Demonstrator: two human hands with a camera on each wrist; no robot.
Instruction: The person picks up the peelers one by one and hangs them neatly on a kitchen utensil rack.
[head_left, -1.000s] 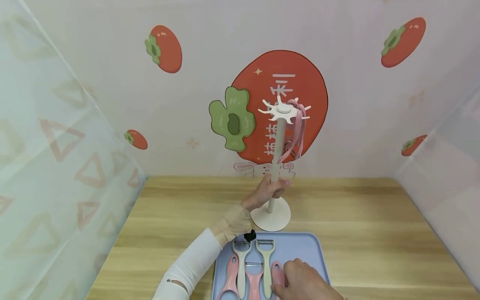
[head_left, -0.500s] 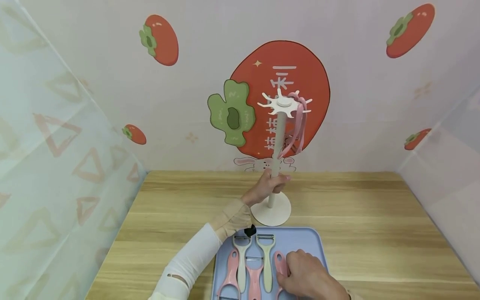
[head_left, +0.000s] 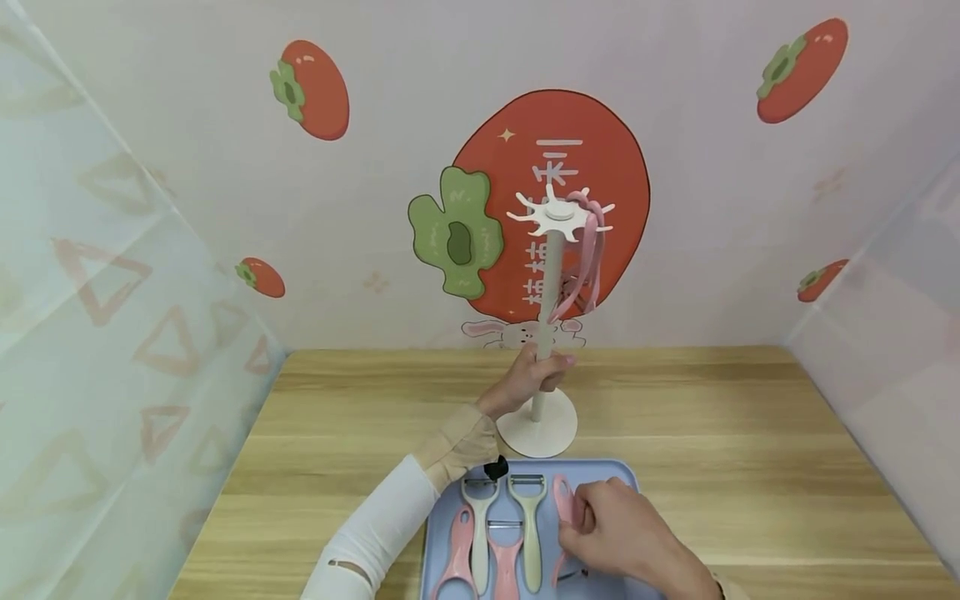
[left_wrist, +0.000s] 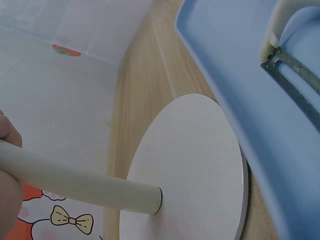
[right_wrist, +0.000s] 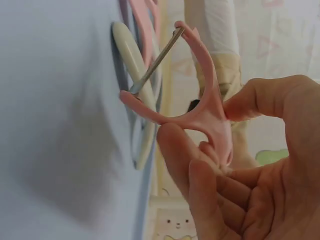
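Observation:
In the head view, my left hand [head_left: 527,381] grips the pole of a white stand [head_left: 552,279] with a ring of hooks on top and a round base [left_wrist: 190,160]. Pink peelers [head_left: 591,254] hang from a hook on its right side. My right hand [head_left: 622,527] pinches a pink Y-shaped peeler [right_wrist: 216,112] between thumb and fingers, its handle partly hidden by them. That peeler is tilted over the blue tray [head_left: 600,468], blade end downward, as the right wrist view shows. Left of it in the tray lie a cream peeler [head_left: 532,542], a whitish one [head_left: 480,542] and pink ones [head_left: 506,571].
The tray sits on a wooden table [head_left: 720,467] just in front of the stand's base. Behind stands a pale wall sheet [head_left: 712,208] with printed persimmons; side sheets [head_left: 97,350] close in left and right.
My right hand has lifted and tilted the pink peeler from its place at the tray's right side. My left hand keeps its grip on the pole. The head view has shifted slightly.

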